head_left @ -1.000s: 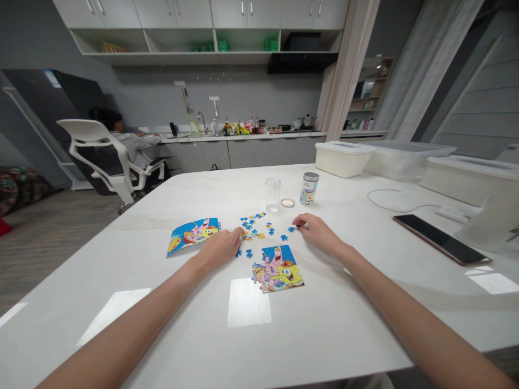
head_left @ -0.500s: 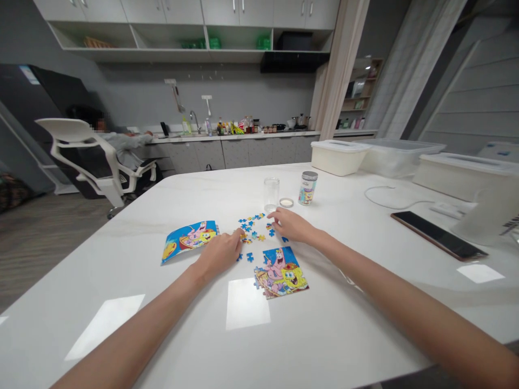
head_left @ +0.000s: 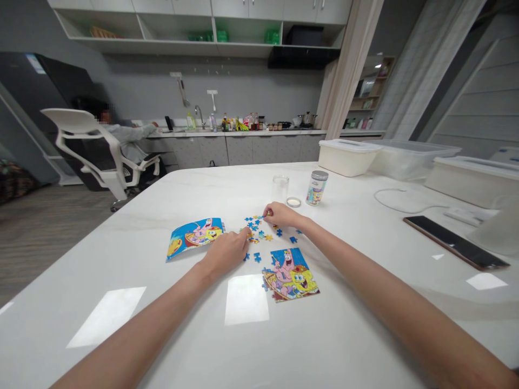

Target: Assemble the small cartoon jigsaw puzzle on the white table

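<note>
Puzzle pieces [head_left: 255,227], blue and yellow, lie in a loose scatter near the middle of the white table [head_left: 121,302], with the hands apart above them. The left hand [head_left: 226,251] has its fingertips [head_left: 246,232] down at the near side of the scatter. The right hand [head_left: 283,215] reaches to the far side, its fingertips [head_left: 266,212] on or just over a small piece; whether either hand holds one is too small to tell. A puzzle [head_left: 290,275] with a ragged left edge sits nearer the person, a picture card [head_left: 194,236] to its left. A dragging forearm could shove loose pieces or break that edge apart. The clear jar [head_left: 280,188] beyond could tip if a hand swings wide.
</note>
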Motion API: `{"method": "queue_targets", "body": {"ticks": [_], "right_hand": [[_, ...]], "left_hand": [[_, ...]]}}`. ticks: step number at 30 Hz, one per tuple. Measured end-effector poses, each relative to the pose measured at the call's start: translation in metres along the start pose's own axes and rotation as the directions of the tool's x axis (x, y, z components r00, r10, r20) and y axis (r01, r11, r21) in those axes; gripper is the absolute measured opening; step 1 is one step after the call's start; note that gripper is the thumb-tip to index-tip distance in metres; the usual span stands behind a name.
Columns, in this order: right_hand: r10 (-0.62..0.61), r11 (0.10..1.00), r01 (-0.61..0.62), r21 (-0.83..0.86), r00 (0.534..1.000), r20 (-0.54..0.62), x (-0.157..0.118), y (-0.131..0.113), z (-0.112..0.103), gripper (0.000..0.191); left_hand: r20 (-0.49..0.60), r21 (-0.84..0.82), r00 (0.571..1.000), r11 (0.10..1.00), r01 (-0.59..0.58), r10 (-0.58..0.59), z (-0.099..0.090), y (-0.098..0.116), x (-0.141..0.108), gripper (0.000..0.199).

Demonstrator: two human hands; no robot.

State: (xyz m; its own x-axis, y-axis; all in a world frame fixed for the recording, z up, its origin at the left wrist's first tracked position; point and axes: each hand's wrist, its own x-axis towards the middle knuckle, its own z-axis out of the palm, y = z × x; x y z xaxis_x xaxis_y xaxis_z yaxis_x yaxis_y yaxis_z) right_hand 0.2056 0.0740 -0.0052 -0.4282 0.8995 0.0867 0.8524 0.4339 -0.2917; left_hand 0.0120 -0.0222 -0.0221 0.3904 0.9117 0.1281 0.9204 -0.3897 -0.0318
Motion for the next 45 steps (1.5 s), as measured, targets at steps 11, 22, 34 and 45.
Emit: {"method": "queue_targets", "body": {"ticks": [11, 22, 34, 45], "right_hand": [[0.041, 0.997, -0.036, 0.074, 0.998, -0.056, -0.001, -0.002, 0.008, 0.023], [0.014, 0.994, -0.013, 0.111, 1.000, -0.013, -0.010, -0.001, 0.001, 0.025], [-0.021, 0.966, -0.014, 0.257, 0.991, 0.132, -0.018, 0.004, -0.010, 0.030], [-0.335, 0.847, 0.185, 0.497, 0.914, 0.230, -0.047, -0.005, -0.021, 0.027]], "left_hand": [[0.001, 0.013, 1.000, 1.000, 0.012, -0.012, -0.001, 0.001, 0.001, 0.034], [0.009, -0.003, 1.000, 1.000, 0.017, -0.017, -0.003, 0.001, 0.001, 0.033], [0.033, -0.016, 0.999, 0.999, 0.032, -0.031, -0.005, 0.001, 0.000, 0.034], [0.008, -0.016, 1.000, 1.000, 0.024, -0.023, -0.002, 0.000, -0.001, 0.033]]}}
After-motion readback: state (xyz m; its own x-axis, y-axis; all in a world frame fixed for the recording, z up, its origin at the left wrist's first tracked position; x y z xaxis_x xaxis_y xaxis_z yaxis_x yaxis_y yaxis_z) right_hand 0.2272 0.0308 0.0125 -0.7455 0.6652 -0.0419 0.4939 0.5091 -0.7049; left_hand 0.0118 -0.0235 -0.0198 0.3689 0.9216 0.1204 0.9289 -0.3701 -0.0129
